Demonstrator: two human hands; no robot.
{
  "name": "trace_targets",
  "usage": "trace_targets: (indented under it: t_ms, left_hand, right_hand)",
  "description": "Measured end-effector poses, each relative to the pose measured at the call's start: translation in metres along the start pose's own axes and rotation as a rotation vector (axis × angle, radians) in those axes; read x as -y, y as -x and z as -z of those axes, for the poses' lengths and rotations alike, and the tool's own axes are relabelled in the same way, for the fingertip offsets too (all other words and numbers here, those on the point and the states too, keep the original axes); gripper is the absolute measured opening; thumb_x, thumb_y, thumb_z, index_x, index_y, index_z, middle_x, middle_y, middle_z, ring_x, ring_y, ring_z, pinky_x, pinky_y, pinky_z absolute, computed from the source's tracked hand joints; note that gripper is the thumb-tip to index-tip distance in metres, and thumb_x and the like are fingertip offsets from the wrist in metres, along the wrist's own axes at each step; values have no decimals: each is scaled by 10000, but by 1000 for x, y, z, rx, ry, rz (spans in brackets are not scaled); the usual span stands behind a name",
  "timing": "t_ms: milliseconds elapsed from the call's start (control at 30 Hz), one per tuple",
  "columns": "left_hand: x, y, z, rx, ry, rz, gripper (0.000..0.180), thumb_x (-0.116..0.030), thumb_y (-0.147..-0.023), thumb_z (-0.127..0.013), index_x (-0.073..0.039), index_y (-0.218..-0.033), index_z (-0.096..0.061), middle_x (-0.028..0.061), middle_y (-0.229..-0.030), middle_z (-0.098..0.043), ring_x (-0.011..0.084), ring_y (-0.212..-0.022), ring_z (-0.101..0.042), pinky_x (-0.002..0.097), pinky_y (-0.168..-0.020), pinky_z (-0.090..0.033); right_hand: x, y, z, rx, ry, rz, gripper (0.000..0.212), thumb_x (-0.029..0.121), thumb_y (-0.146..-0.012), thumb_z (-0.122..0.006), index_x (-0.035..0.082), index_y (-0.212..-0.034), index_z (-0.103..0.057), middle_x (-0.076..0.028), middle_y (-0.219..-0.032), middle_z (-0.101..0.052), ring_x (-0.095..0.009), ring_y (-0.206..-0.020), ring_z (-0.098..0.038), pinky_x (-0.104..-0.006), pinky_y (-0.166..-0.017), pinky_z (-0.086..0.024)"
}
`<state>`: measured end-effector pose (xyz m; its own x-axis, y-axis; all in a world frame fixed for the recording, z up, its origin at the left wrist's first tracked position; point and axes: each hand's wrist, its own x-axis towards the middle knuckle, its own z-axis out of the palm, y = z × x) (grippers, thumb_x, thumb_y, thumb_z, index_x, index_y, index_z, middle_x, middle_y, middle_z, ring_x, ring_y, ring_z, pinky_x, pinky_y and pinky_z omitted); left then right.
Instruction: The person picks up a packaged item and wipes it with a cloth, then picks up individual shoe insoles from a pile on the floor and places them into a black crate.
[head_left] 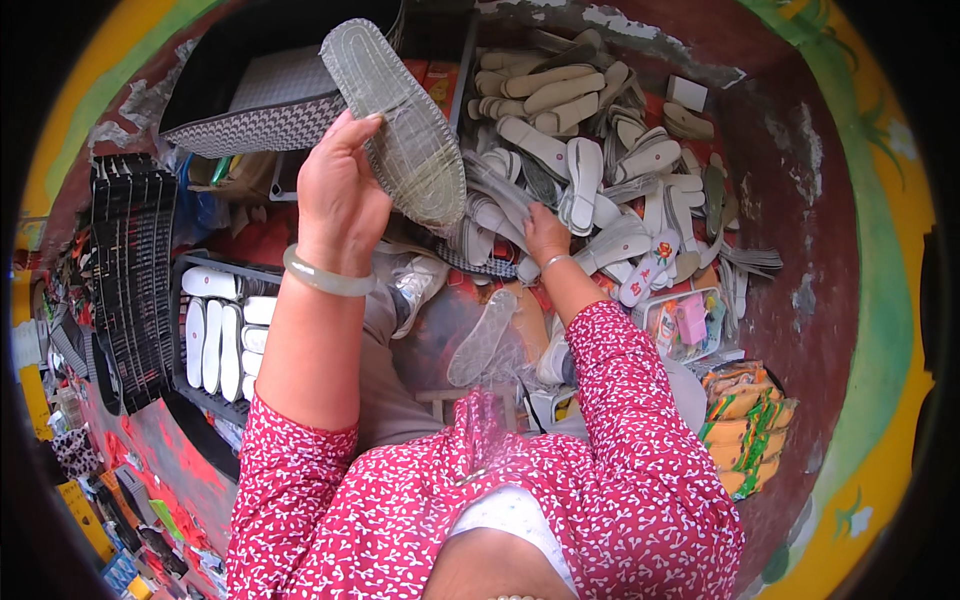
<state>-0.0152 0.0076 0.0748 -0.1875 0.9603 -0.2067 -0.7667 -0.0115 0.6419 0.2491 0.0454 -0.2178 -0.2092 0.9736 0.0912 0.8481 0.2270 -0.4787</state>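
My left hand (345, 195) is raised, its thumb and fingers closed on the edge of a grey-green insole (405, 125) with stitching round its rim. The insole is tilted upright, its flat face showing. Lower and to the right, my right hand (547, 235) reaches into a heap of pale insoles (583, 180). Its fingers close on the near end of a clear plastic-wrapped insole (500, 190); the fingertips are partly hidden. Between my knees lies a see-through, insole-shaped plastic piece (483, 338).
A black crate (230, 400) of white insoles stands on the left, beside a tall black plastic basket (132, 280). Behind the raised insole is a large black bin (250, 130). On the right are a small clear basket (685, 325) and yellow-orange packets (745, 435).
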Motion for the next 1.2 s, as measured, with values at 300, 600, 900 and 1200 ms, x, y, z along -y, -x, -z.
trace_targets:
  t_ms: [300, 600, 900, 1200]
  left_hand:
    - [3, -4, -3, 35, -6, 67, 281, -49, -875, -420, 7, -1144, -481, 113, -1057, -585, 224, -968, -563, 391, -908, -432]
    - [5, -6, 3, 232, -67, 69, 301, -21, -851, -425, 1, -1143, -495, 101, -1038, -598, 213, -953, -575, 371, -876, -455]
    - [19, 0, -6, 176, -66, 184, 315, 1, -867, -340, 20, -1158, -460, 132, -1040, -574, 230, -945, -571, 391, -859, -471]
    - [31, 5, -22, 291, 128, 141, 360, -110, -869, -351, 21, -1191, -445, 129, -1089, -560, 240, -1003, -549, 378, -916, -418]
  right_hand:
    - [-81, -6, -24, 541, 425, -195, 323, 311, -734, -546, 64, -888, -686, -155, -1002, -638, -299, -938, -612, -374, -816, -478]
    - [-7, -43, 105, 370, -1044, -757, 277, -39, -762, -485, -52, -1015, -597, -116, -924, -631, -227, -783, -631, -325, -692, -520]
    - [154, -18, 273, -33, -1421, -73, 451, -19, -819, -570, 10, -1243, -419, -41, -822, -609, -105, -756, -589, -225, -718, -481]
    - [189, -6, 231, 196, -1401, -103, 358, 10, -818, -594, -42, -1159, -500, -63, -852, -648, -97, -724, -614, -220, -648, -499]
